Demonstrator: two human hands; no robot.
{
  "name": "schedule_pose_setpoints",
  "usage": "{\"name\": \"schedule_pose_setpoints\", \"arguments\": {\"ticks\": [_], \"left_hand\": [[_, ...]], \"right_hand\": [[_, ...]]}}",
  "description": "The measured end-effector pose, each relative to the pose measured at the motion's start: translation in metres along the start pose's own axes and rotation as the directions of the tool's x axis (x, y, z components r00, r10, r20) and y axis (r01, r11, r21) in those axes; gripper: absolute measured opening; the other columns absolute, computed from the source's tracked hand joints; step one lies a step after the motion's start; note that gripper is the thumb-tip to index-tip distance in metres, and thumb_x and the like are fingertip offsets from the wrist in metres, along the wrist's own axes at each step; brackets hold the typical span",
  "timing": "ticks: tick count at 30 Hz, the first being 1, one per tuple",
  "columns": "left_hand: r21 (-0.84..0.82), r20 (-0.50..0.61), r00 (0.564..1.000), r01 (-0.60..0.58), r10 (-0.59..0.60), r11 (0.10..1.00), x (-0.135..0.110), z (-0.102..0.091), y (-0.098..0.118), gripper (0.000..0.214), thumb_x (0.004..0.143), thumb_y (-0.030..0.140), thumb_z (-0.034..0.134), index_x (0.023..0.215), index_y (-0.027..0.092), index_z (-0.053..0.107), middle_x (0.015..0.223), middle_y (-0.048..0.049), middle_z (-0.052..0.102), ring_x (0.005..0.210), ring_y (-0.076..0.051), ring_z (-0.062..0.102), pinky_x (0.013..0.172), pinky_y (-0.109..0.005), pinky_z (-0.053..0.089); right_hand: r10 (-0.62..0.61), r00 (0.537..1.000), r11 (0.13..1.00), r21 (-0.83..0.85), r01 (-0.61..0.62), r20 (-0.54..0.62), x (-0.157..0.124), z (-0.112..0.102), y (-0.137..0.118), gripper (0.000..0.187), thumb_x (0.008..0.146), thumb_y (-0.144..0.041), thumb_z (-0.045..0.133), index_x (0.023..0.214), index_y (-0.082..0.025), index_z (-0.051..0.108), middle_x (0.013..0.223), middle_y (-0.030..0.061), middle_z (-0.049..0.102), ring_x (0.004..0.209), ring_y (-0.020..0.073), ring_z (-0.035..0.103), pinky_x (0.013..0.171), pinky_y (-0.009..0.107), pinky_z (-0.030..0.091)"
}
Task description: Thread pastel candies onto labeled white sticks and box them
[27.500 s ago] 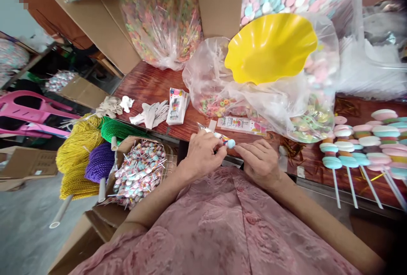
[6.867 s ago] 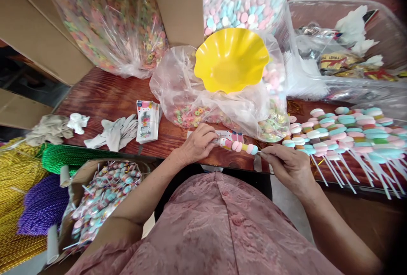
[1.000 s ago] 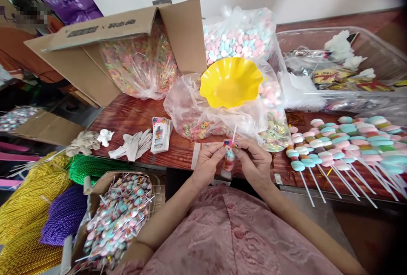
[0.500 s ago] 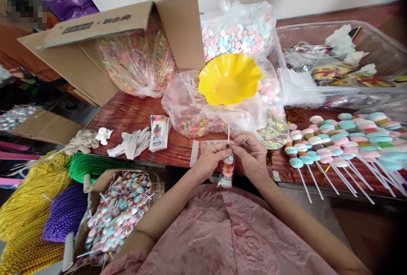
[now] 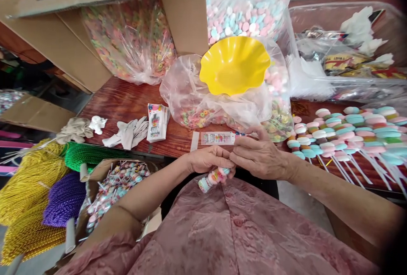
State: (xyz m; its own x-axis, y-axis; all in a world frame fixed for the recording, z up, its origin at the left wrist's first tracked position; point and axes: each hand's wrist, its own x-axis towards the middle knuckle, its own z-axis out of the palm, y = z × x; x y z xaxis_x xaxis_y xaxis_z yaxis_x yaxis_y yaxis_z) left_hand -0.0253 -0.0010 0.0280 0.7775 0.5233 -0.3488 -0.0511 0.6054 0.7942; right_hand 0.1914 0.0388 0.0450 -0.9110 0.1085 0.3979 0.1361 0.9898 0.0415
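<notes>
The bagged candy stick [image 5: 213, 178] has tipped sideways.

Soft pink shirt [image 5: 203, 232] with swirly flower-like shapes all over, round pink buttons [image 5: 238, 221] down the front, loose sleeve [image 5: 108, 250] stopping near the elbow, bare left hand [image 5: 208, 159], bare right hand [image 5: 262, 156]

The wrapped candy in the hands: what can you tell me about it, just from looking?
The wrapped candy is a stack of pastel pieces, pale blue and pink with yellow-orange bits, in a clear, printed sleeve that looks like thin plastic. It slants in front of the pink shirt, free end toward the view's lower left. The left hand holds its upper part; the right hand has fingers bent close by, and together they hide that end.
</notes>
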Motion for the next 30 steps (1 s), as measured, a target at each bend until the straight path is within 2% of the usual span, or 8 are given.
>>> {"name": "schedule_pose_setpoints", "arguments": {"ticks": [3, 8, 12, 15, 18, 22, 27, 30], "left_hand": [[0.562, -0.118, 0.984, -0.042, 0.131, 0.826, -0.005, 0.005, 0.005, 0.033, 0.088, 0.044, 0.059, 0.08, 0.013, 0.065, 0.077, -0.0066, 0.066, 0.067, -0.016, 0.062, 0.065, -0.029, 0.049], [0.972, -0.219, 0.858, 0.233, 0.465, 0.028, -0.01, 0.016, -0.002, 0.024, 0.092, 0.016, 0.041, 0.087, 0.012, 0.064, 0.092, -0.0132, 0.066, 0.089, -0.023, 0.061, 0.087, -0.04, 0.05], [0.908, -0.295, 0.848, 0.105, 0.44, 0.406, -0.015, 0.007, -0.005, 0.026, 0.091, 0.022, 0.04, 0.082, 0.014, 0.063, 0.081, -0.0064, 0.064, 0.077, -0.017, 0.058, 0.077, -0.032, 0.051], [0.528, -0.337, 0.935, 0.087, 0.114, 0.845, -0.02, -0.004, 0.001, 0.024, 0.085, 0.035, 0.053, 0.073, 0.015, 0.06, 0.062, 0.0015, 0.054, 0.054, -0.009, 0.048, 0.054, -0.021, 0.043], [0.216, -0.237, 0.955, 0.233, -0.18, 0.948, -0.024, -0.01, 0.005, 0.029, 0.075, 0.042, 0.064, 0.068, 0.015, 0.057, 0.055, 0.0019, 0.051, 0.043, -0.007, 0.04, 0.041, -0.019, 0.029], [0.511, -0.276, 0.959, 0.207, -0.068, 0.834, -0.026, 0.0, 0.003, 0.033, 0.085, 0.046, 0.056, 0.076, 0.015, 0.062, 0.066, -0.0021, 0.058, 0.051, -0.009, 0.047, 0.048, -0.02, 0.034], [0.989, -0.144, 0.89, 0.114, 0.432, 0.095, -0.023, 0.019, -0.011, 0.032, 0.094, 0.027, 0.042, 0.074, 0.015, 0.063, 0.073, -0.0053, 0.059, 0.068, -0.015, 0.051, 0.064, -0.027, 0.039], [0.995, -0.096, 0.841, 0.069, 0.532, 0.071, -0.018, 0.017, -0.02, 0.032, 0.095, 0.024, 0.041, 0.074, 0.015, 0.063, 0.07, -0.0039, 0.058, 0.065, -0.013, 0.051, 0.062, -0.026, 0.038]], "right_hand": [[0.219, 0.972, 0.975, 0.01, -0.22, 0.08, 0.002, 0.013, -0.008, 0.024, 0.09, -0.01, 0.045, 0.077, -0.023, 0.06, 0.071, 0.0026, 0.064, 0.082, 0.02, 0.053, 0.09, 0.046, 0.031], [0.567, 0.821, 0.816, 0.094, -0.571, 0.061, 0.005, 0.038, -0.029, 0.017, 0.088, -0.013, 0.05, 0.074, -0.017, 0.059, 0.075, 0.0061, 0.067, 0.082, 0.0204, 0.052, 0.075, 0.039, 0.029], [0.561, 0.808, 0.815, -0.052, -0.577, -0.18, 0.013, 0.04, -0.046, 0.017, 0.094, -0.02, 0.05, 0.1, -0.02, 0.066, 0.101, 0.0068, 0.072, 0.103, 0.0243, 0.052, 0.086, 0.045, 0.027], [0.401, 0.875, 0.898, -0.072, -0.434, -0.27, 0.012, 0.037, -0.051, 0.023, 0.097, -0.021, 0.048, 0.113, -0.024, 0.064, 0.105, 0.0027, 0.071, 0.105, 0.0213, 0.052, 0.091, 0.046, 0.025], [0.318, 0.917, 0.942, -0.029, -0.334, -0.243, 0.006, 0.038, -0.05, 0.022, 0.097, -0.016, 0.045, 0.093, -0.02, 0.066, 0.074, -0.0011, 0.064, 0.084, 0.0168, 0.051, 0.089, 0.043, 0.026], [0.422, 0.895, 0.906, 0.098, -0.411, -0.147, 0.0, 0.049, -0.054, 0.027, 0.093, -0.016, 0.043, 0.072, -0.018, 0.059, 0.066, -0.0001, 0.059, 0.074, 0.0164, 0.045, 0.081, 0.04, 0.026], [0.673, 0.739, 0.708, 0.31, -0.635, -0.025, -0.004, 0.05, -0.067, 0.021, 0.094, -0.023, 0.052, 0.079, -0.017, 0.064, 0.074, 0.0016, 0.066, 0.078, 0.016, 0.051, 0.072, 0.036, 0.025], [0.724, 0.684, 0.686, 0.206, -0.698, -0.091, -0.025, 0.027, -0.065, 0.014, 0.094, -0.021, 0.054, 0.093, -0.02, 0.068, 0.088, 0.0018, 0.072, 0.094, 0.0187, 0.055, 0.081, 0.038, 0.027]]}}
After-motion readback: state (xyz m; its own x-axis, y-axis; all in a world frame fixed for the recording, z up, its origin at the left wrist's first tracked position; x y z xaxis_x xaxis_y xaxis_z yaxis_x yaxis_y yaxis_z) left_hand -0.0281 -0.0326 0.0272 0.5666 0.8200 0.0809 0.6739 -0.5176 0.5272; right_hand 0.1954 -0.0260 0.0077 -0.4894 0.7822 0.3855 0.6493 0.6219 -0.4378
